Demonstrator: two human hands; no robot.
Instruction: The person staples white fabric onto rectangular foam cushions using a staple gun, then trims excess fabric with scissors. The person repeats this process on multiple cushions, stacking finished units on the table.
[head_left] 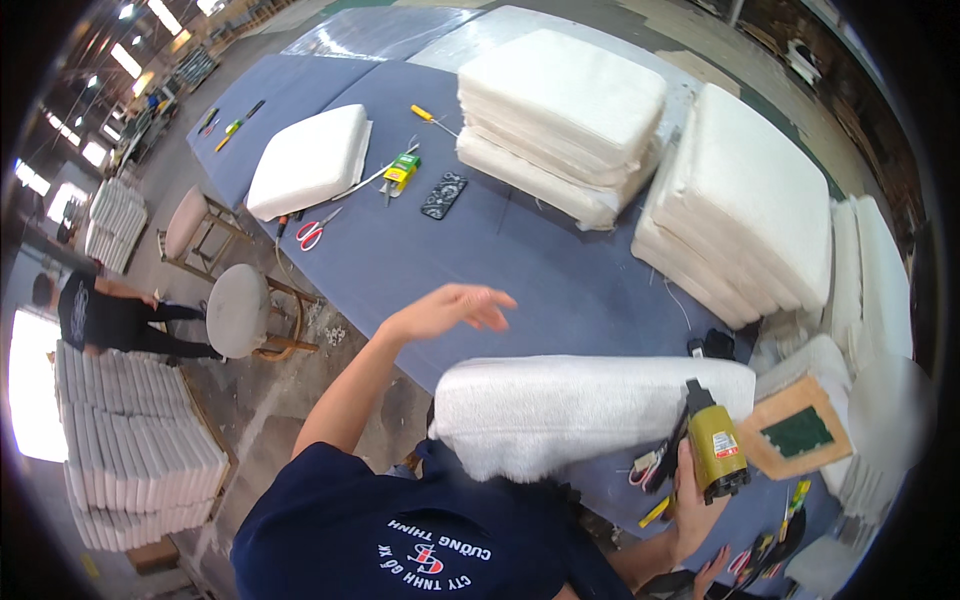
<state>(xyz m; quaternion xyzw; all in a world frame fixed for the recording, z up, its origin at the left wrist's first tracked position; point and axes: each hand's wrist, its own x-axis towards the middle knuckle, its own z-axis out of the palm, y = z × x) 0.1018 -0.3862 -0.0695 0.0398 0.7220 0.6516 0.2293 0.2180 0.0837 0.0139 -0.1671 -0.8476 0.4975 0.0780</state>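
My right hand [688,492] grips an olive-green power tool with a black nose, which looks like a staple gun [716,452], over the right end of a white upholstered cushion [580,405]. The cushion stands on its edge at the near side of the blue-grey table [540,300], against my body. My left hand [455,308] hovers over the table just beyond the cushion, fingers spread and nothing in them. Beside the tool, red-handled scissors [645,468] and a yellow-handled item [655,512] lie partly hidden.
Stacks of white cushions [565,95] [745,195] stand at the far right. Further left are one white cushion [310,160], red-handled scissors [312,232], a green-yellow box [402,170] and a dark phone [443,195]. Another person's hand [712,572] shows at lower right; stools [240,310] stand left.
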